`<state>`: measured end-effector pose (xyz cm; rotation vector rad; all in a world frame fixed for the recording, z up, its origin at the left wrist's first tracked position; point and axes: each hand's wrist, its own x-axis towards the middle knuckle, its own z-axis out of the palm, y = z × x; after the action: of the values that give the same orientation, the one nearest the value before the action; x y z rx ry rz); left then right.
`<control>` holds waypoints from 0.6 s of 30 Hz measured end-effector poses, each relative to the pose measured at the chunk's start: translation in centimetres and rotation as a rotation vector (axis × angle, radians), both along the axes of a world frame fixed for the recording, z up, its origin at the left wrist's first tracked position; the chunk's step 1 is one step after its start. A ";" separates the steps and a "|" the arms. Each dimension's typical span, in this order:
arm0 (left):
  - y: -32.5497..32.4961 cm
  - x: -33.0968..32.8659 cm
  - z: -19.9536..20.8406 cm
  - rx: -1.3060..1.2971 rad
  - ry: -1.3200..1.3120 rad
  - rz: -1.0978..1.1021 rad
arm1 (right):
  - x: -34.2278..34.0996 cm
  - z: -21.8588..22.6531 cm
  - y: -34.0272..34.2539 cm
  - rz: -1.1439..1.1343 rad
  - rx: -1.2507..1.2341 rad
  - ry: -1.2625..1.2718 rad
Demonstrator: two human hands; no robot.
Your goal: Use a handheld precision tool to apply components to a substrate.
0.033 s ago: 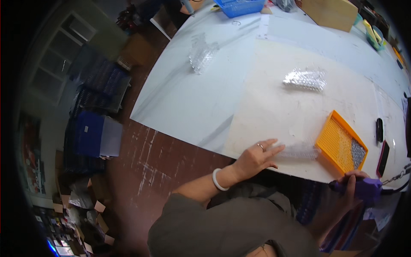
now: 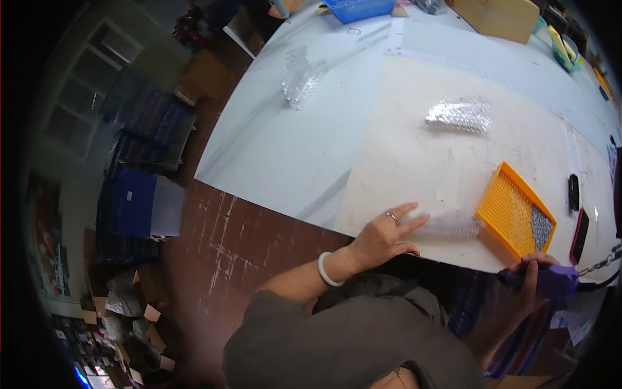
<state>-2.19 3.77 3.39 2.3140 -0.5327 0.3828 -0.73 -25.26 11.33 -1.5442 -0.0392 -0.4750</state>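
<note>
My left hand [image 2: 383, 235], with a ring and a white bangle, rests at the table's near edge with its fingers stretched out and apart. Its fingertips lie against the end of a clear bumpy plastic piece [image 2: 453, 225]. Closed around a purple corded hand tool [image 2: 557, 282] is my right hand [image 2: 535, 264], by the near corner of an orange tray [image 2: 504, 206]. A chain and a black cable run from the tool to the right. Small grey metal pieces [image 2: 541, 228] are heaped in the tray's right end. The tool's working end is hard to make out.
Two more clear plastic pieces lie farther off, one at centre right [image 2: 460, 115], one at left [image 2: 302, 79]. A black object [image 2: 573, 192] and a phone-like slab [image 2: 579, 236] lie right of the tray. A blue basket [image 2: 360, 9] and cardboard box [image 2: 495, 18] stand at the back.
</note>
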 end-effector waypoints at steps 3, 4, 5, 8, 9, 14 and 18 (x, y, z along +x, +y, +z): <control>-0.2 1.6 1.2 -0.057 0.034 -0.023 | 1.0 -0.4 0.9 -0.060 0.089 -0.047; -0.3 2.1 1.3 -0.066 0.040 -0.030 | 1.4 -0.4 1.1 -0.092 0.086 -0.029; -0.7 2.7 2.1 -0.002 0.018 -0.022 | 1.7 0.3 1.5 -0.061 0.074 -0.049; -1.5 4.0 2.1 0.038 0.068 -0.068 | 2.2 0.5 1.3 0.060 0.065 -0.143; -1.6 4.4 1.8 0.050 0.126 -0.082 | 2.1 0.3 0.8 0.036 0.044 -0.134; -2.2 4.6 1.4 -0.031 0.223 -0.061 | 1.7 -0.1 -1.4 0.075 -0.012 -0.150; -2.3 4.4 1.3 -0.126 0.278 -0.050 | 2.0 -0.3 -2.4 0.069 -0.001 -0.142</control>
<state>2.26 1.43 4.72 2.1804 -0.4150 0.0657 1.22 -27.61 11.00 -1.5028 -0.2020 -0.5293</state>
